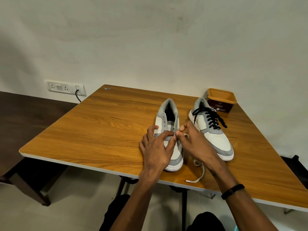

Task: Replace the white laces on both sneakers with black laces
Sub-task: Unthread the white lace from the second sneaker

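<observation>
Two forearms reach in from the near edge of the wooden table (100,130), the right one wearing a black wristband (232,191). Nearest, the loose end of a white lace (198,175) trails across the tabletop beside the right wrist, its tip lying close to the table's front edge. Just beyond, the left hand (156,147) rests over the toe half of the left sneaker (170,130), fingers spread and curled onto its upper, thumb and forefinger meeting at the eyelet row. The right hand (193,142) pinches the white lace at that same spot, with a loop of it showing between the fingers. Farther right, the second sneaker (215,137) stands already laced with a black lace (211,119). Behind it, at the far corner, sits an orange-rimmed tub (221,100).
</observation>
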Demonstrator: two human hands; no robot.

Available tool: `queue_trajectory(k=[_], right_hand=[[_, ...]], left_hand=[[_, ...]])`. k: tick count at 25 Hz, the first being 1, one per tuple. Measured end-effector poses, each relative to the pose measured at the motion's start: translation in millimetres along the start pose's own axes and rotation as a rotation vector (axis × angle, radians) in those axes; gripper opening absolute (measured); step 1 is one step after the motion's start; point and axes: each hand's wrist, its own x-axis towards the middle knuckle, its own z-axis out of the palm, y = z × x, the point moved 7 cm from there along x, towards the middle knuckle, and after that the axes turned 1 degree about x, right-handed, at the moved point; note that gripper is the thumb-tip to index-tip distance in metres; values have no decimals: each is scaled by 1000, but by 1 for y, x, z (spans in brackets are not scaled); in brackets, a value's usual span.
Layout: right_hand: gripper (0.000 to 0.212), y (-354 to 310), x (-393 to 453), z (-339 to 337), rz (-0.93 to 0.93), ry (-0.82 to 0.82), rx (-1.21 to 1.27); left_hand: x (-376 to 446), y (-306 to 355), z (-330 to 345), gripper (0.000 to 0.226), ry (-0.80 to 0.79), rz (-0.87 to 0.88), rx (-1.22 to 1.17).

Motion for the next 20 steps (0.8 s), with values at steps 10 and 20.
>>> queue_trajectory(k=[10, 20], right_hand=[[11, 1, -6, -28, -39, 26, -63], [18, 5, -28, -61, 55, -202, -197]], left_hand=[[-1, 1, 0, 32, -17, -19, -37], [-29, 53, -31, 37, 59, 402, -5]])
